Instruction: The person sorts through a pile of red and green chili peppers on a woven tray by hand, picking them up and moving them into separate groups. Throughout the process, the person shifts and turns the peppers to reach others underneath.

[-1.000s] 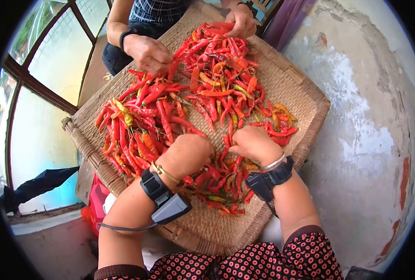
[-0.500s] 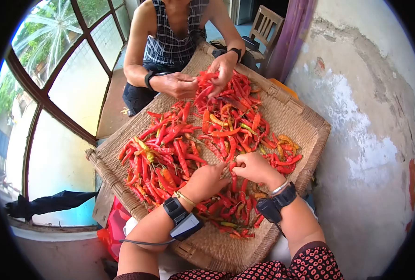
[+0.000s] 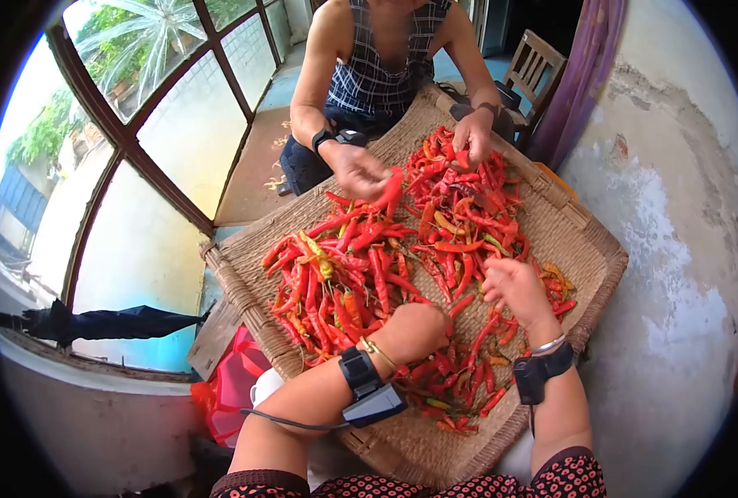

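Note:
Red chili peppers [image 3: 336,274] lie in loose heaps on a square woven tray [image 3: 552,220]; a few are orange or yellow-green. My left hand [image 3: 419,330] is closed in a fist over the near side of the heap. Its fingers are turned down and away, so what they hold is hidden; a red chili lies by its fingertips. Above the right part of the peppers is my right hand [image 3: 514,286], fingers loosely bent and a little apart, with nothing visible in them. Both my wrists carry a bracelet and a strapped black device.
Across the tray a person in a checked top [image 3: 386,83] handles chilies with both hands. Windows [image 3: 153,183] line the left, with a folded black umbrella [image 3: 128,324] below. A rough wall [image 3: 659,249] stands close on the right. Behind is a wooden chair [image 3: 535,70].
My hands have parted from over the same chili: the left closed lower, the right lifted away with looser fingers. The other person's hands have separated too. The view has shifted left.

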{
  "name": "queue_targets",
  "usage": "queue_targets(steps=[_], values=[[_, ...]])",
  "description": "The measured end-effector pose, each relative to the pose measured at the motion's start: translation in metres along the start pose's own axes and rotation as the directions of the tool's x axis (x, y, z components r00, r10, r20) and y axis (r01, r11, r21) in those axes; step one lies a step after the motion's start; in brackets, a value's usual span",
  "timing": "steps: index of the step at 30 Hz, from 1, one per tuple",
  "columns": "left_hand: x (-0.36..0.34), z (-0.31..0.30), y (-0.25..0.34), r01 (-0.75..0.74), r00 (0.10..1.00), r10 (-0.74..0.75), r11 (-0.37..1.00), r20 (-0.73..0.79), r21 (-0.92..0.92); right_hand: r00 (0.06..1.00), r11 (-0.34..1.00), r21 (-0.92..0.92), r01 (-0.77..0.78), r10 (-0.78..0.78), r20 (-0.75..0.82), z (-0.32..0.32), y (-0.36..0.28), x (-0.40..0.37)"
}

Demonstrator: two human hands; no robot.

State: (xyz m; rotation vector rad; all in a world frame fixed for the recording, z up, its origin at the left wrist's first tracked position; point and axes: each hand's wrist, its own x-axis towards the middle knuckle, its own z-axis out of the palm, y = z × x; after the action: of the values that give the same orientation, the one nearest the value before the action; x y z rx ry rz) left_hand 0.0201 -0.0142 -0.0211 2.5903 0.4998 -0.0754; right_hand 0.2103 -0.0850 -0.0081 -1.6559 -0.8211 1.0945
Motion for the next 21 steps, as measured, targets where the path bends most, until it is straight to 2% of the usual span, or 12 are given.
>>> queue_targets(steps=[1,2,4,6,10,13,15,16,18,19,20,21], values=[[-0.001,0.01,-0.004,-0.106,0.994,0.106,0.994,-0.001,0.037,0.998,0.997,-0.065,-0.029,0.032,0.047,0.005,0.001,-0.002],[-0.004,0.017,-0.002,-0.119,0.993,0.119,0.992,-0.002,0.028,0.994,0.999,-0.001,0.05,-0.049,0.098,0.011,0.003,-0.006],[-0.006,0.02,0.002,-0.1,0.988,0.084,0.988,0.13,0.119,0.983,0.988,-0.118,0.102,-0.082,0.163,0.016,0.007,-0.007],[-0.006,0.031,0.002,-0.135,0.982,0.106,0.974,0.157,0.184,0.969,0.962,-0.223,0.158,-0.108,0.224,0.017,0.013,-0.006],[-0.006,0.025,0.007,-0.164,0.985,0.144,0.945,0.091,0.282,0.951,0.903,-0.341,0.261,-0.181,0.249,0.019,0.018,-0.008],[-0.003,0.012,0.009,-0.166,0.965,0.093,0.941,0.246,0.295,0.96,0.922,-0.304,0.24,-0.178,0.217,0.017,0.02,-0.007],[0.001,0.011,-0.001,-0.189,0.979,0.202,0.96,-0.042,0.208,0.964,0.932,-0.282,0.229,-0.177,0.198,0.015,0.016,-0.007],[0.003,0.007,-0.003,-0.189,0.979,0.202,0.959,-0.042,0.211,0.97,0.945,-0.249,0.214,-0.175,0.167,0.015,0.012,-0.011],[0.008,-0.006,-0.007,-0.133,0.945,0.079,0.979,-0.317,-0.154,0.975,0.956,-0.213,0.203,-0.176,0.136,0.017,0.008,-0.012],[0.01,-0.011,-0.011,-0.176,0.93,0.026,0.907,-0.368,-0.382,0.968,0.954,-0.17,0.246,-0.232,0.095,0.017,0.008,-0.012],[0.013,-0.008,-0.017,-0.151,0.915,-0.056,0.871,-0.399,-0.468,0.958,0.949,-0.132,0.287,-0.283,0.047,0.016,0.009,-0.012],[0.015,-0.01,-0.019,-0.066,0.929,-0.175,0.787,-0.325,-0.614,0.96,0.956,-0.08,0.281,-0.28,0.024,0.015,0.01,-0.013]])
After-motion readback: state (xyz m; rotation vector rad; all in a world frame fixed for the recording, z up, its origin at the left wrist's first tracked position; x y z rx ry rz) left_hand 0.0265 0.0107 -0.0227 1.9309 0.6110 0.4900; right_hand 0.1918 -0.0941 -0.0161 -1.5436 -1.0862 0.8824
